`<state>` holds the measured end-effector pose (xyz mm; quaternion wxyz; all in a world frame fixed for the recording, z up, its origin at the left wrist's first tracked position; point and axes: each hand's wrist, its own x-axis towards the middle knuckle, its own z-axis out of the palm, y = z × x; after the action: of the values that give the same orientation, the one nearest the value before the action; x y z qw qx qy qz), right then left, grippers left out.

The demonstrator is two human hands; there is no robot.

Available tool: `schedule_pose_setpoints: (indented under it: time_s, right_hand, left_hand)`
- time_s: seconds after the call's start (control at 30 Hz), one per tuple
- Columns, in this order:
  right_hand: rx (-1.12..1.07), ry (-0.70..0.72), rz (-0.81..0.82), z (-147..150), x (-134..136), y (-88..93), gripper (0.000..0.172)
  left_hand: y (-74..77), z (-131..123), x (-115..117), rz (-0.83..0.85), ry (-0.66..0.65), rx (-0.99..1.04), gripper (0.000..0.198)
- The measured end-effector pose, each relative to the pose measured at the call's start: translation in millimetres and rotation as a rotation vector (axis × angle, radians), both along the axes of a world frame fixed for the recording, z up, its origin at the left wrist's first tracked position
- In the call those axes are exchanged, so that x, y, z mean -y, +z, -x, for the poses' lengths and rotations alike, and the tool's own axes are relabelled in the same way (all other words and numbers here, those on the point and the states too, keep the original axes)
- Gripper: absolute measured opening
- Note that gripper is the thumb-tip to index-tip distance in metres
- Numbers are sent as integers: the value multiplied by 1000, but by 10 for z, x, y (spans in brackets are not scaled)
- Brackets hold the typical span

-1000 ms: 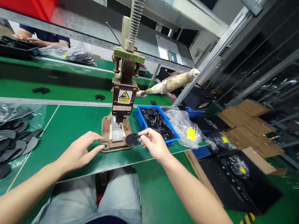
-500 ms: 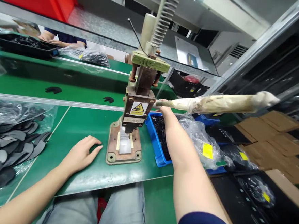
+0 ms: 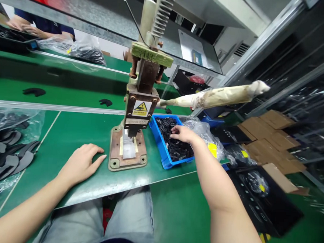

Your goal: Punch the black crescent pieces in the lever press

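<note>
Left of the hand press [image 3: 143,94], the left hand [image 3: 81,163] is resting, thumb and fingers apart. Right of it, the right hand [image 3: 182,133] is hovering over a blue bin's [image 3: 163,156] black parts [image 3: 178,148], grip unclear.

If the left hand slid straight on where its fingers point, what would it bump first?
Probably the left edge of the brown press base. The left hand lies on the green table, fingers aimed that way, though depth is hard to judge.
</note>
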<state>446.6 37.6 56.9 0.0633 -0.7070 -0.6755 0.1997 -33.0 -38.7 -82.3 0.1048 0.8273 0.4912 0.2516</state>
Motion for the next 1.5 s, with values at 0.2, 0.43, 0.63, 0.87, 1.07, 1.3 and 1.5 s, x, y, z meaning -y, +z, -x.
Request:
schedule_pose_setpoints:
  time_s: [0.2,0.43,0.63,0.87,1.07,1.3,1.5]
  right_hand:
    - [150,104,69,133,351,-198,35]
    - [114,0,-69,138,330,-145,31]
    - [-167,-156,-448,148,542,75,23]
    - [-659,-18,-597,1093,1321,-364,27]
    - [-965,73,-515,1977,1852,-908,19]
    - [-1083,72,-467,2184,1956,-1082,18]
    - [-1060,71,-442,2127,2008,-1153,19]
  left_hand:
    - [9,1,53,-26,-17,-18,36]
    - [0,13,65,-21,-25,-23,36]
    - [-14,31,40,-7,-7,19,34]
    - [200,-62,289,-106,14,381,24]
    - [552,-436,888,-32,-229,560,28]
    - [614,-522,1061,-82,-299,612,22]
    - [572,-559,1061,-86,-319,612,24]
